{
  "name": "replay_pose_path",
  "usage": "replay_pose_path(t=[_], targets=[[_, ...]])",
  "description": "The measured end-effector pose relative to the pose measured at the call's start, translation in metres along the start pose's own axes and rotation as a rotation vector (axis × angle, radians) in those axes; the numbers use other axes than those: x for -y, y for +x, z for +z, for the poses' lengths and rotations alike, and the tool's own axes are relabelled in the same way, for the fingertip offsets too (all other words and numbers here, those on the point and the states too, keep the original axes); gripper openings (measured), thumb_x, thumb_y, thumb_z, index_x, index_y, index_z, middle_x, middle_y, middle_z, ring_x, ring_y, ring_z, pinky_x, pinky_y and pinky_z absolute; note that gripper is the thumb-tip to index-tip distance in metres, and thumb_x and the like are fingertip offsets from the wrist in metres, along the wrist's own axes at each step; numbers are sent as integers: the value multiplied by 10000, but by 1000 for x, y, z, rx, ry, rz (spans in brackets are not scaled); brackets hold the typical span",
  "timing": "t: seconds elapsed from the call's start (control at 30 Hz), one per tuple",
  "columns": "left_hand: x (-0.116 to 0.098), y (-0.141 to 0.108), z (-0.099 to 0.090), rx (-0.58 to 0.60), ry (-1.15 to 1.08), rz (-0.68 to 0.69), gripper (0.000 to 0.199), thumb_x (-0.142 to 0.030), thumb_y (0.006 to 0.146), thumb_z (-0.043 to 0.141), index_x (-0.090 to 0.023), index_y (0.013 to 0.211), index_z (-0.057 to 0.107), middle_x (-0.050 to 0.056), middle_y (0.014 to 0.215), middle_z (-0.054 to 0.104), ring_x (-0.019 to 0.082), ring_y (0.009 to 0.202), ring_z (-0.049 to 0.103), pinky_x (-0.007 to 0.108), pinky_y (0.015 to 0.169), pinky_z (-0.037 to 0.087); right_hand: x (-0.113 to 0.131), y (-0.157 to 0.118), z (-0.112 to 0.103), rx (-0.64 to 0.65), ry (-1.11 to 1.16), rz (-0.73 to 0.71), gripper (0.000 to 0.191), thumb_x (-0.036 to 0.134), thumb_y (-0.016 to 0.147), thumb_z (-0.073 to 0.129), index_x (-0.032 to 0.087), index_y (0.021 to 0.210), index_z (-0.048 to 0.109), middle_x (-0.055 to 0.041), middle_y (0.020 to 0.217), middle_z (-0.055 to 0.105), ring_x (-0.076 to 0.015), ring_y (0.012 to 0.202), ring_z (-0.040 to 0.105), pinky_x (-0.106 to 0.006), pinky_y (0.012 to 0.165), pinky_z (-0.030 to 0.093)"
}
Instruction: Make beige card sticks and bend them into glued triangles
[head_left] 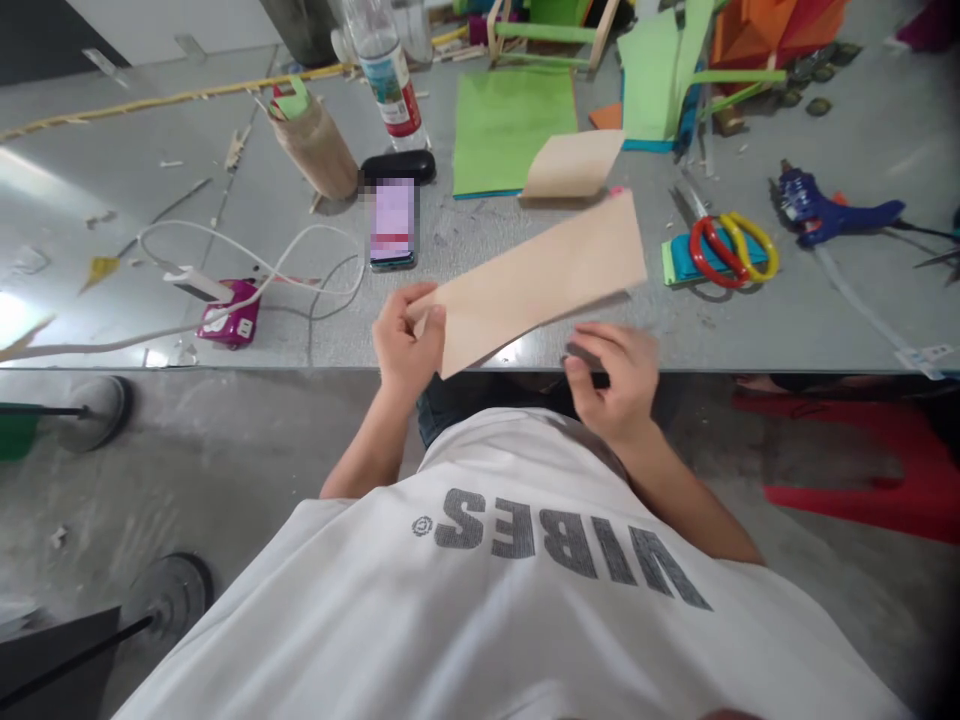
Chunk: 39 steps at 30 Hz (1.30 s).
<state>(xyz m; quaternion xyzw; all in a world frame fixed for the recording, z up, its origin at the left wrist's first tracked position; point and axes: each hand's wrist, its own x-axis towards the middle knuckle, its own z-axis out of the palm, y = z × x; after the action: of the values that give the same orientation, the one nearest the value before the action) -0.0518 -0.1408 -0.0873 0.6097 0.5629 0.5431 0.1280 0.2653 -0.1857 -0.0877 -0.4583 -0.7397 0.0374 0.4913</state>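
A long strip of beige paper (pixel 536 280) slants across the near edge of the table, its right end raised higher in view. My left hand (pixel 411 335) pinches its left end, thumb on top and fingers at the far edge. Just off the strip's lower right edge, my right hand (pixel 616 378) is half curled and slightly blurred. A small dark patch shows between its thumb and fingertips; whether it is an object or shadow is unclear. Beyond the strip lie a curled beige paper piece (pixel 574 165) and green sheets (pixel 510 130).
Scissors (pixel 731 250) rest on folded blue paper at the right, near a blue glue gun (pixel 832 205). Leftward are a phone (pixel 393 220), a black case (pixel 397 165), a water bottle (pixel 390 85), a brown cup (pixel 313 150) and a purple adapter (pixel 229 315) with a white cable.
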Motion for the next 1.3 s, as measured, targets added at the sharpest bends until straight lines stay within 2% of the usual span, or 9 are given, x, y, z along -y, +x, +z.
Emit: replay_pose_path(t=[0.13,0.3,0.5,0.67,0.8,0.97,1.1,1.2,1.3], targets=[[-23,-63,23,-159,19,146,312,-475,1152,795,-255,1368,749,84,1170,866,185,892,840,311,762,696,29,14,18,255,304,232,637,692,1222,647,273,1701,660,-188,1584,839,-415,1433,836,-616,1199,659],[-35,-111,42,265,-308,320,513,-261,1128,733,-261,1632,633,169,1385,835,222,1044,888,307,750,748,47,38,19,314,247,294,740,720,1124,755,275,1707,655,-194,1610,824,-473,1463,801,-726,1292,599],[-40,-84,42,550,-323,517,663,-493,1097,835,-219,1656,606,231,1467,818,381,1299,884,531,985,795,53,60,9,557,123,204,509,302,1202,493,197,1598,796,-168,1573,870,-395,1428,845,-632,1245,641],[-44,-70,29,384,-197,825,234,-246,1118,783,-248,1349,746,107,1183,906,255,1013,883,408,844,724,39,64,-1,827,-110,-59,561,123,1184,465,189,1618,814,-201,1699,792,-377,1606,735,-600,1308,559],[-53,-56,14,362,-158,986,251,-105,1100,724,-275,921,679,62,1168,915,238,1098,872,414,906,742,32,61,-1,920,-251,-238,379,57,1088,639,202,1288,928,-193,1369,912,-392,1420,801,-567,1220,573],[-66,-46,14,485,-35,1002,359,-340,1168,827,-270,843,692,48,1146,896,249,1201,881,540,1275,720,29,50,6,798,-305,-344,448,166,1189,656,168,1597,841,-252,1810,688,-464,1715,635,-605,1295,571],[-64,-33,10,551,85,930,482,-745,1116,814,-268,1052,805,178,1544,852,392,1515,804,695,1414,598,20,45,4,808,-288,-338,608,80,1165,612,150,1761,713,-220,1905,587,-455,1785,577,-648,1377,561],[-54,-16,-2,653,239,751,477,-697,1157,778,-245,1302,822,219,1597,830,421,1558,781,729,1412,562,12,45,-4,840,-273,-351,660,23,1135,603,166,1772,701,-214,1906,586,-438,1774,598,-663,1399,559],[-41,-3,-17,721,368,634,253,-475,1187,795,-231,1251,816,177,1438,889,382,1396,852,664,1331,606,0,45,-16,799,-264,-359,583,58,1178,596,148,1738,730,-240,1868,625,-447,1737,641,-677,1377,575]])
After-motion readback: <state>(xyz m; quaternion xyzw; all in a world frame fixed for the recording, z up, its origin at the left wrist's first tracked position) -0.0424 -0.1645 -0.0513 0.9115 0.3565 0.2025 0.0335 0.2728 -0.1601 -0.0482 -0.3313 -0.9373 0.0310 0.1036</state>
